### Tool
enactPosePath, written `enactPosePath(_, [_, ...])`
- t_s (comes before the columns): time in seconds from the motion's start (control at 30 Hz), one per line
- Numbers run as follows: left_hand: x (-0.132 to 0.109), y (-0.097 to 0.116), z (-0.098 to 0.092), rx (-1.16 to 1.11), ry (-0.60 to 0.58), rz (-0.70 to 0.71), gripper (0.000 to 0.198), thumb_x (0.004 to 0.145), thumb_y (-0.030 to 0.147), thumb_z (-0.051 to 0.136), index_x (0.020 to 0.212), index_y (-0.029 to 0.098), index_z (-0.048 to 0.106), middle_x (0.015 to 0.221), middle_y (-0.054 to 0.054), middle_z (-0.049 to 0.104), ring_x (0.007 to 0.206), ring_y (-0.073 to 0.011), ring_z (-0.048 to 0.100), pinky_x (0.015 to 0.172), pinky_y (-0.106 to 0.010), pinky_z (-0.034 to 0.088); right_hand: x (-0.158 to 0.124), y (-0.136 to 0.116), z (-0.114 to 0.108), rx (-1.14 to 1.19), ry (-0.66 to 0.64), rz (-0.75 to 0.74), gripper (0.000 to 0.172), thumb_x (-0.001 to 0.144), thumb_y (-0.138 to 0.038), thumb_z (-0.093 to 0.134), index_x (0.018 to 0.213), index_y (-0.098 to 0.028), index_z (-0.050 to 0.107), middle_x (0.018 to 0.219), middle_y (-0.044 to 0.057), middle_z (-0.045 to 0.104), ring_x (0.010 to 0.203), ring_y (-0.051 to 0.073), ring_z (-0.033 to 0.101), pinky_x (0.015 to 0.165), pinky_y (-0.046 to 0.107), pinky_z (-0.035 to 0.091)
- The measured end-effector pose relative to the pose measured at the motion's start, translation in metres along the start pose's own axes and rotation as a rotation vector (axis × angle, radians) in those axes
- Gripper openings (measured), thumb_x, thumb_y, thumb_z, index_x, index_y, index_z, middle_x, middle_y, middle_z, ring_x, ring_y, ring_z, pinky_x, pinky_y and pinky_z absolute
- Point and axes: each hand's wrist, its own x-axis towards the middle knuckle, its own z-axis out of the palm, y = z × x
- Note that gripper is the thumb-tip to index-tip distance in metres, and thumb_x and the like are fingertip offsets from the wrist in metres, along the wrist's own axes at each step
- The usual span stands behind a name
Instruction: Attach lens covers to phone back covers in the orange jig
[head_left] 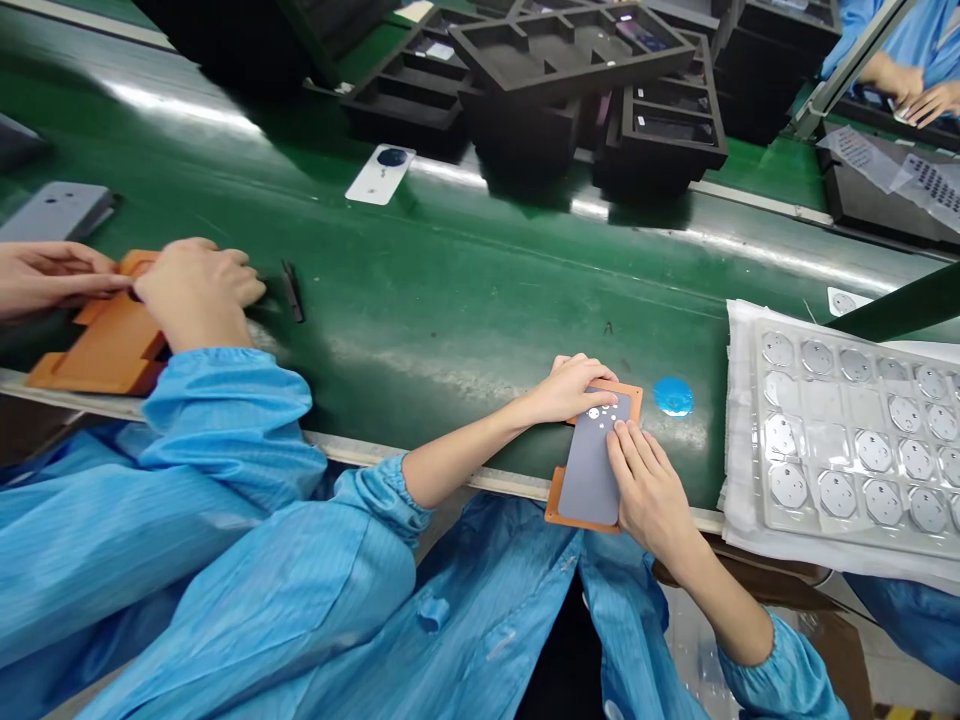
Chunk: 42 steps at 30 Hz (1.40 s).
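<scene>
A grey phone back cover (590,470) lies in an orange fixture (630,393) at the near edge of the green conveyor belt (465,290). My left hand (568,389) rests curled over the cover's top left corner, holding it down. My right hand (651,485) lies along the cover's right side, fingertips pressed together on the cover near its camera holes. A round blue sticker (673,396) sits on the belt just right of the fixture.
A clear blister tray (855,440) of round metal parts lies at the right. A co-worker's hands (196,287) work on another orange fixture (112,345) at the left. Black foam trays (570,50) are stacked across the belt. A white card (380,174) lies mid-belt.
</scene>
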Motion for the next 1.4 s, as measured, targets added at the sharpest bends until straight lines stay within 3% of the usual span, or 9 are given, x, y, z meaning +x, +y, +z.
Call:
enactPosePath(0.13, [-0.008, -0.003, 0.005, -0.049, 0.059, 0.031, 0.034, 0.093, 0.041, 0.062, 0.119, 0.021, 0.069, 0.113, -0.007, 0.072, 0.113, -0.0272, 0.056, 0.106, -0.047, 0.030, -0.003, 0.002, 0.000, 0.080, 0.032, 0.005, 0.061, 0.086, -0.007, 0.045, 0.146, -0.004, 0.048, 0.154, 0.022, 0.047, 0.145, 0.035, 0.043, 0.116, 0.051, 0.042])
enactPosePath(0.27, [-0.012, 0.001, -0.007, -0.337, 0.217, 0.096, 0.038, 0.093, 0.049, 0.061, 0.116, 0.021, 0.070, 0.123, -0.010, 0.068, 0.121, -0.0276, 0.057, 0.109, -0.046, 0.036, 0.002, 0.016, -0.014, 0.368, 0.247, -0.020, 0.051, 0.092, -0.007, 0.046, 0.139, -0.020, 0.060, 0.137, 0.013, 0.065, 0.131, 0.029, 0.059, 0.109, 0.048, 0.049])
enactPosePath(0.37, [-0.010, 0.013, -0.021, -0.721, 0.183, 0.246, 0.053, 0.095, 0.062, 0.053, 0.120, 0.018, 0.069, 0.122, -0.014, 0.069, 0.119, -0.0276, 0.062, 0.105, -0.042, 0.045, 0.024, 0.036, -0.029, 0.825, 0.510, 0.176, 0.036, 0.094, -0.012, 0.056, 0.122, -0.028, 0.071, 0.117, 0.005, 0.076, 0.111, 0.022, 0.071, 0.098, 0.039, 0.055])
enactPosePath(0.47, [-0.007, 0.030, -0.026, -0.887, 0.196, 0.345, 0.060, 0.079, 0.059, 0.077, 0.122, 0.017, 0.068, 0.115, -0.013, 0.072, 0.107, -0.0265, 0.069, 0.094, -0.037, 0.053, 0.060, 0.056, -0.032, 1.434, 0.773, 0.440, 0.013, 0.088, -0.022, 0.071, 0.098, -0.028, 0.076, 0.093, -0.001, 0.078, 0.088, 0.017, 0.073, 0.084, 0.033, 0.057])
enactPosePath(0.63, [-0.004, 0.040, -0.015, -0.689, 0.570, 0.339, 0.014, 0.083, 0.029, 0.079, 0.089, 0.017, 0.076, 0.088, -0.006, 0.075, 0.081, -0.0165, 0.069, 0.078, -0.028, 0.055, 0.095, 0.068, -0.011, 2.162, 0.658, 0.536, 0.017, 0.072, -0.019, 0.081, 0.078, -0.027, 0.067, 0.078, -0.006, 0.071, 0.082, 0.013, 0.068, 0.084, 0.033, 0.057])
enactPosePath(0.8, [-0.010, 0.038, -0.011, -0.663, 0.570, 0.393, 0.010, 0.084, 0.028, 0.078, 0.086, 0.018, 0.077, 0.087, -0.007, 0.076, 0.082, -0.0180, 0.072, 0.080, -0.031, 0.057, 0.085, 0.071, 0.015, 2.024, 0.455, 0.430, 0.017, 0.077, -0.026, 0.067, 0.071, -0.026, 0.051, 0.073, -0.003, 0.059, 0.082, 0.019, 0.064, 0.089, 0.045, 0.054])
enactPosePath(1.03, [-0.017, 0.048, -0.005, -0.631, 0.602, 0.442, 0.013, 0.087, 0.033, 0.074, 0.083, 0.021, 0.076, 0.084, -0.007, 0.078, 0.082, -0.0199, 0.073, 0.080, -0.034, 0.059, 0.083, 0.074, 0.024, 1.839, 0.416, 0.507, 0.024, 0.080, -0.048, 0.057, 0.076, -0.028, 0.044, 0.074, 0.002, 0.049, 0.084, 0.026, 0.059, 0.086, 0.051, 0.052])
enactPosePath(1.23, [-0.022, 0.052, -0.003, -0.620, 0.569, 0.495, 0.018, 0.088, 0.037, 0.072, 0.078, 0.022, 0.074, 0.082, -0.007, 0.078, 0.082, -0.0214, 0.073, 0.081, -0.038, 0.058, 0.085, 0.070, 0.022, 1.781, 0.328, 0.325, 0.037, 0.088, -0.065, 0.042, 0.082, -0.029, 0.046, 0.075, 0.002, 0.050, 0.076, 0.024, 0.055, 0.082, 0.048, 0.053])
enactPosePath(1.4, [-0.017, 0.045, -0.006, -0.715, 0.571, 0.215, 0.020, 0.083, 0.036, 0.076, 0.079, 0.018, 0.068, 0.081, -0.005, 0.074, 0.077, -0.0177, 0.068, 0.077, -0.033, 0.056, 0.082, 0.073, 0.014, 1.667, 0.409, 0.330, 0.033, 0.093, -0.048, 0.042, 0.115, -0.031, 0.060, 0.104, 0.006, 0.069, 0.097, 0.028, 0.065, 0.095, 0.058, 0.051])
